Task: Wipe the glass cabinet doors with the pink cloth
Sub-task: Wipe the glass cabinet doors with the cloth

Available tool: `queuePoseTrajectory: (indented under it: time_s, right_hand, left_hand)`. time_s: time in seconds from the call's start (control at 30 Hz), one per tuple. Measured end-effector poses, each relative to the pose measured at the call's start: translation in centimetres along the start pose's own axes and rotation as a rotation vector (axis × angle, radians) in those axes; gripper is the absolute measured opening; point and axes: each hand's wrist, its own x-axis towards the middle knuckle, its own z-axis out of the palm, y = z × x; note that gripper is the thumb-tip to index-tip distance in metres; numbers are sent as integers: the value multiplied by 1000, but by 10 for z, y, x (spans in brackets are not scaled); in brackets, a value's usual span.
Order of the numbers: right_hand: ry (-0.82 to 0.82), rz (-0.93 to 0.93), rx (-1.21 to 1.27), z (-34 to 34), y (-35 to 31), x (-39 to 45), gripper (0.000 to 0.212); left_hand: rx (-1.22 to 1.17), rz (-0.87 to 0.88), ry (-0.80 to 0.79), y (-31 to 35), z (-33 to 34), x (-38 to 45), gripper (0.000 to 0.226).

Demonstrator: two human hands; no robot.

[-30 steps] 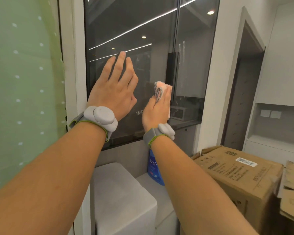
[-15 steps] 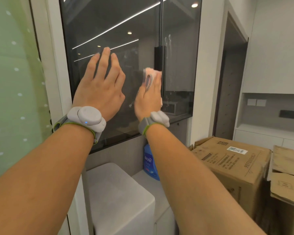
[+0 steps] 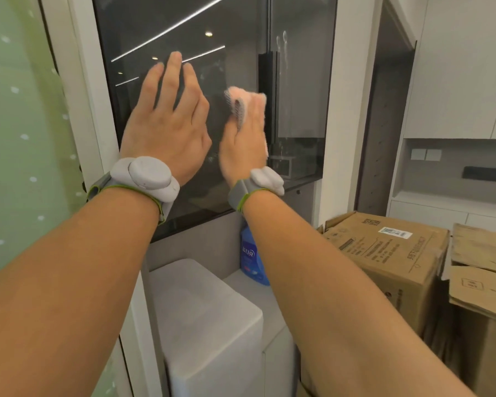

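Observation:
Two dark glass cabinet doors face me: the left door (image 3: 161,30) and the narrower right door (image 3: 301,81), with a dark vertical handle (image 3: 265,81) at their seam. My left hand (image 3: 166,130) lies flat on the left door, fingers spread, holding nothing. My right hand (image 3: 242,147) presses the pink cloth (image 3: 241,98) against the left door's right part, just left of the handle. The cloth shows above my fingers and along the hand's right edge. Finger smears mark the right door's glass.
Below the doors stand a white box-shaped unit (image 3: 209,319) and a blue bottle (image 3: 249,259) on a low ledge. Cardboard boxes (image 3: 390,253) sit at the right. A green dotted panel (image 3: 20,124) fills the left side. A doorway (image 3: 384,124) opens right of the cabinet.
My right hand with the cloth has slid slightly left and up across the glass, staying near the handle. The left hand stays flat on the door. My view has shifted a little rightward.

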Motion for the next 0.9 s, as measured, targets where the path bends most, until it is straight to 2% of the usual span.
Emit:
queuePoseTrajectory:
  time_s: [0.07, 0.17, 0.27, 0.37, 0.43, 0.6, 0.77, 0.83, 0.9]
  right_hand:
    - [-9, 68, -42, -8, 22, -17, 50]
    - [-76, 260, -124, -6, 53, -61, 64]
    - [-57, 376, -119, -5, 58, -81, 65]
    - [-21, 114, -105, -5, 41, -68, 57]
    - [-20, 42, -61, 4, 27, -49, 67]
    - [8, 138, 5, 10, 36, -49, 68]
    - [49, 437, 71, 5, 42, -98, 62]
    - [75, 392, 40, 1, 28, -86, 61]
    - [32, 182, -1, 0, 10, -66, 62]
  left_hand:
    - [1, 9, -2, 1, 0, 0, 55]
    - [2, 11, 3, 1, 2, 0, 53]
    - [-14, 9, 6, 1, 1, 0, 52]
    - [-9, 10, -5, 2, 2, 0, 52]
    - [-1, 16, 4, 2, 4, 0, 52]
    - [6, 11, 0, 1, 6, -1, 54]
    - [12, 10, -3, 1, 6, -1, 53]
    - [-4, 13, 7, 2, 4, -2, 52]
    - [-18, 7, 7, 2, 5, -2, 52]
